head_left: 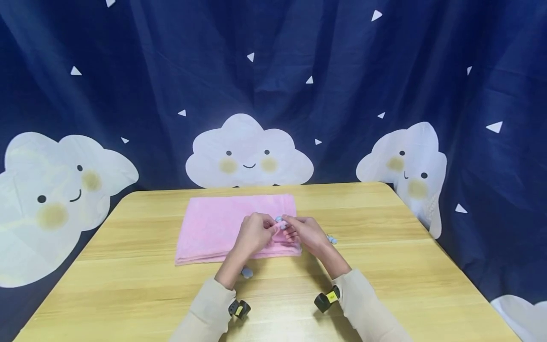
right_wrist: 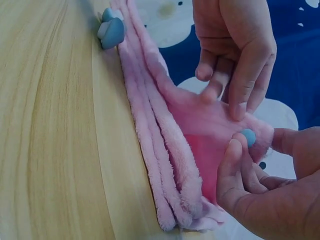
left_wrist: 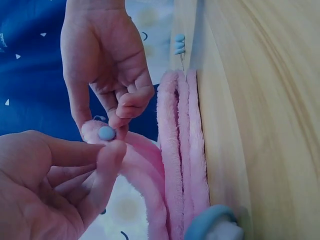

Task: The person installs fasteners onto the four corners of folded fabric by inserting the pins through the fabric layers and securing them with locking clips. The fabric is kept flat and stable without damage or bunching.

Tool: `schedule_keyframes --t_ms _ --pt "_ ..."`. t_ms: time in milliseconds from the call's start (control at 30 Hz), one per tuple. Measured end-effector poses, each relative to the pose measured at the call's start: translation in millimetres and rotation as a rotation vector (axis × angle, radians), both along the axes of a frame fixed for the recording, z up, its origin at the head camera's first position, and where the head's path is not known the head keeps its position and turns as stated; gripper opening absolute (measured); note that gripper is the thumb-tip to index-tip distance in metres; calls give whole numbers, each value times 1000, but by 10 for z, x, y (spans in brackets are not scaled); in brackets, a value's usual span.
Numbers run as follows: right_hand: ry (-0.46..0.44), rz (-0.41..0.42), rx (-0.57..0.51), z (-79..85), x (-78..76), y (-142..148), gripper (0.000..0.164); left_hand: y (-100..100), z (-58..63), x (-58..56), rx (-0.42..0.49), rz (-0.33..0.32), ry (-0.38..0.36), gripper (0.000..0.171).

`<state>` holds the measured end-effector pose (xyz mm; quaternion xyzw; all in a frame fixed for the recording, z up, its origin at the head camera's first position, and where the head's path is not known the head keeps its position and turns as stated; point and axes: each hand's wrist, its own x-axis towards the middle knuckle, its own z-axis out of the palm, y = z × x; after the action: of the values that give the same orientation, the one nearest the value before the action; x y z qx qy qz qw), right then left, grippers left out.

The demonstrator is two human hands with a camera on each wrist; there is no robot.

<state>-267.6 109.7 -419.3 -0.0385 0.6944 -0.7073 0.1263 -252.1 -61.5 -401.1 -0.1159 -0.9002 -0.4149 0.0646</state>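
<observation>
Two grips, both narrow: left hand (head_left: pixel 255 232) pinches lifted edge of pink blanket (head_left: pixel 226 223), right hand (head_left: pixel 309 232) its corner by a blue button (right_wrist: pixel 248 137); folded rest on worktop (head_left: pixel 397 275). Suggest holding edge taut, fingertips clear of button's underside.

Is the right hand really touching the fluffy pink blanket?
Touching. The right wrist view shows it: the right hand pinches a raised part of the pink blanket, at a round blue bead.
</observation>
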Motion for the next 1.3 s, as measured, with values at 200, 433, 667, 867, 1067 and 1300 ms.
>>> schedule_keyframes --t_ms 200,433,667,867,1067,1300 --pt "-6 -1 5 -4 -2 18 40 -45 -63 -57 113 42 -6 4" --pt "-7 12 10 2 3 34 41 -179 -92 -145 321 83 -74 11" --pt "6 22 28 17 9 39 37 -311 -28 -197 539 98 -181 26" --pt "5 30 29 20 6 59 34 -398 1 -240 522 138 -192 37" --pt "12 32 27 21 11 68 33 -477 35 -226 462 167 -169 36" --pt "15 13 29 27 11 64 31 -543 19 -247 425 132 -221 65"
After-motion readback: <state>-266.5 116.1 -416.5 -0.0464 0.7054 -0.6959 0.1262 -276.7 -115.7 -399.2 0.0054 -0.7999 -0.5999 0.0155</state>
